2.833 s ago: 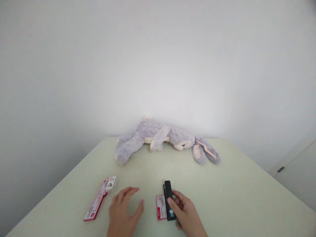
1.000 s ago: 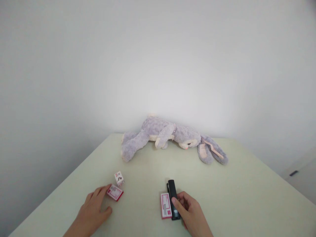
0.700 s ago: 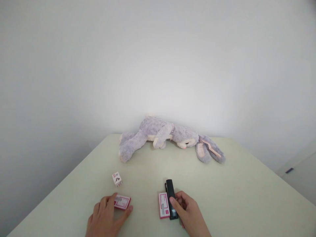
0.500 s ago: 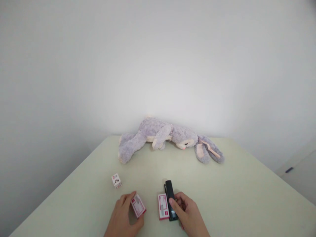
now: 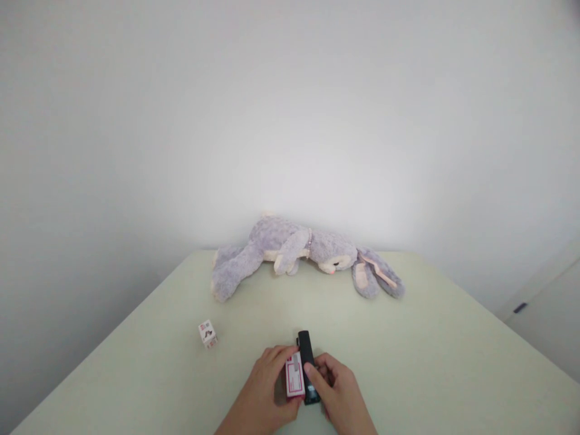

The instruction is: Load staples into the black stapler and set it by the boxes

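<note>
My left hand [image 5: 267, 386] is closed around a small white and pink staple box [image 5: 295, 376], thumb at its near end and fingers at its far end. The box lies against the left side of a black stapler [image 5: 309, 367]. A second, similar box is hidden; whether the held one rests on top of it I cannot tell. My right hand [image 5: 338, 389] grips the stapler from the right, thumb on its top and fingers curled along its side. The stapler lies lengthwise, pointing away from me.
A small white box with a dark picture [image 5: 208, 334] stands to the left on the pale green table [image 5: 149, 368]. Along the back edge, against the wall [image 5: 290, 121], a lilac plush rabbit [image 5: 290, 244] lies on its side.
My left hand has carried its staple box right, over to the stapler's side, where the other box was visible before. My right hand keeps its grip on the stapler. The view has shifted slightly.
</note>
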Available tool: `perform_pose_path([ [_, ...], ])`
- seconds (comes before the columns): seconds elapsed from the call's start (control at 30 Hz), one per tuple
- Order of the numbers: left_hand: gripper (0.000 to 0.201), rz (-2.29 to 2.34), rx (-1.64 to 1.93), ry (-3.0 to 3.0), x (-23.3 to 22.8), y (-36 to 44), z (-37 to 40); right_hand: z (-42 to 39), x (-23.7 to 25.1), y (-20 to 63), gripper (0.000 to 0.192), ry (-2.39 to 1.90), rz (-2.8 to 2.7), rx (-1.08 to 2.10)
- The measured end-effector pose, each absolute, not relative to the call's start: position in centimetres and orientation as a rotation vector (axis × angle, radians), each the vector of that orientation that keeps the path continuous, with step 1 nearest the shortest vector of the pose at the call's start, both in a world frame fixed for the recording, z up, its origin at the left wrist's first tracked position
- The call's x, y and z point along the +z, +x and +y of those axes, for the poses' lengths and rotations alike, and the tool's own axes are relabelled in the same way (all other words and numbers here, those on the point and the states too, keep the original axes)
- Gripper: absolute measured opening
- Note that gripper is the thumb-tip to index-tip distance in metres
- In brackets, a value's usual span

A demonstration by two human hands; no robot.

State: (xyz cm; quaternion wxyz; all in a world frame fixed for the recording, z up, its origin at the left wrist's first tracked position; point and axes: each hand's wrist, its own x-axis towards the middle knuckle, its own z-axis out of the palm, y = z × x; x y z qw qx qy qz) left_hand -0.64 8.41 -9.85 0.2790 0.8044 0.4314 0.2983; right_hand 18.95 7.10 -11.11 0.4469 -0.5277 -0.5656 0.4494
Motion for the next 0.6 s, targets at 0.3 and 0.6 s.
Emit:
perform_pose_path([
  [0.3,0.051,2.2,1.339,1.652,-9.9,-11.8,11.1,4.4,-15.3,20.0,0.084,-1.397,-1.538,0.581],
  [0.6,0.059,1.941,1.072,1.649,-11.4,-11.4,14.9,5.7,-19.7,18.9,0.133,-1.551,-2.029,0.309],
])
